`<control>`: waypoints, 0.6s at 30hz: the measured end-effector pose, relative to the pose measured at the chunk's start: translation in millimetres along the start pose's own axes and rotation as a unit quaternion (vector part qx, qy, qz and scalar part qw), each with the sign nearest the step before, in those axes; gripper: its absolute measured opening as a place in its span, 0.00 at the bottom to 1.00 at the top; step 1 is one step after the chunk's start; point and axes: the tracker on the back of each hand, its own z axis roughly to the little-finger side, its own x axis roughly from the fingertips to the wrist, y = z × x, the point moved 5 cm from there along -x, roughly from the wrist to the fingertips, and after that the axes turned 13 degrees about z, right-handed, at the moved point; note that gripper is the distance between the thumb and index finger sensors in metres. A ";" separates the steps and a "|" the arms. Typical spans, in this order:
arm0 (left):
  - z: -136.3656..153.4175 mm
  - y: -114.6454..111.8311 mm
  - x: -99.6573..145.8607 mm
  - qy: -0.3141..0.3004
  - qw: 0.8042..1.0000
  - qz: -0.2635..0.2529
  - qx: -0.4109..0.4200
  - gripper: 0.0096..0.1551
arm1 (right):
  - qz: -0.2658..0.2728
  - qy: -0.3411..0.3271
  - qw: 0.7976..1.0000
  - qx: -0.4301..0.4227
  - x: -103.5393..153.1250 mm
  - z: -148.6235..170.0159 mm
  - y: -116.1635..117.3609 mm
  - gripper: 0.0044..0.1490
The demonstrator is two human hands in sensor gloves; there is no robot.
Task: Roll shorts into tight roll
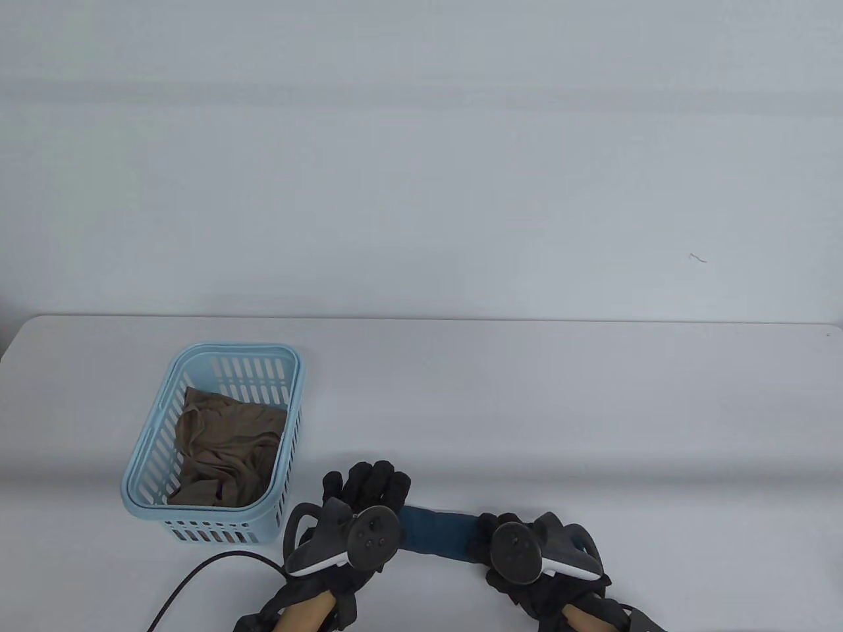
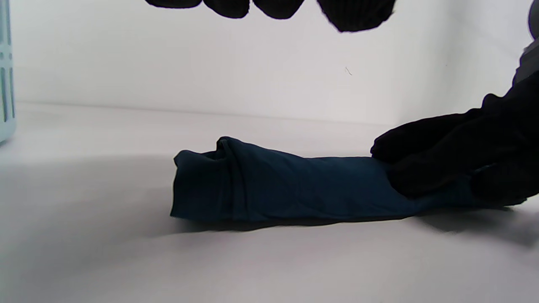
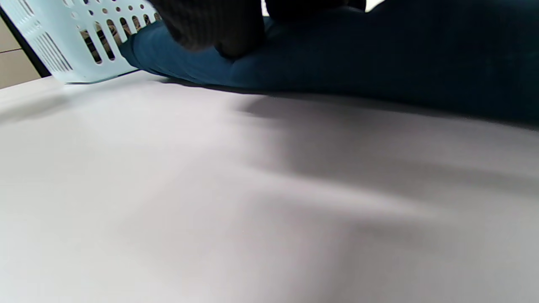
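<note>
The dark teal shorts (image 1: pixel 438 533) lie as a roll near the table's front edge, between my two hands. In the left wrist view the roll (image 2: pixel 286 185) runs left to right, its folded left end free. My left hand (image 1: pixel 365 490) hovers over that left end with fingers stretched out; its fingertips (image 2: pixel 353 14) hang above the fabric without touching it. My right hand (image 1: pixel 520 559) grips the roll's right end, with its fingers (image 2: pixel 454 155) wrapped over the cloth. In the right wrist view a gloved finger (image 3: pixel 210 25) presses into the shorts (image 3: pixel 379 54).
A light blue slotted basket (image 1: pixel 148 454) stands to the left of the roll, holding a crumpled brown garment (image 1: pixel 227 447). A black cable (image 1: pixel 197 579) trails from my left wrist along the front edge. Bare white tabletop extends behind and to the right.
</note>
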 end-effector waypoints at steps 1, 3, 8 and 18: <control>1.0 0.5 0.3 0.001 1.000 0.000 0.003 0.42 | -0.001 0.011 1.000 0.014 -1.2 2.4 0.4 0.34; 1.8 0.1 0.4 0.003 1.000 0.002 0.007 0.42 | -0.001 0.034 0.999 0.036 -4.0 8.8 0.3 0.35; 1.9 -0.9 -0.3 0.001 1.000 0.009 0.011 0.42 | 0.011 0.101 0.994 0.025 -13.7 40.7 -3.7 0.36; 2.1 -2.2 -1.0 -0.001 1.000 0.013 0.017 0.42 | 0.018 0.267 0.964 -0.004 -24.4 137.2 -19.0 0.37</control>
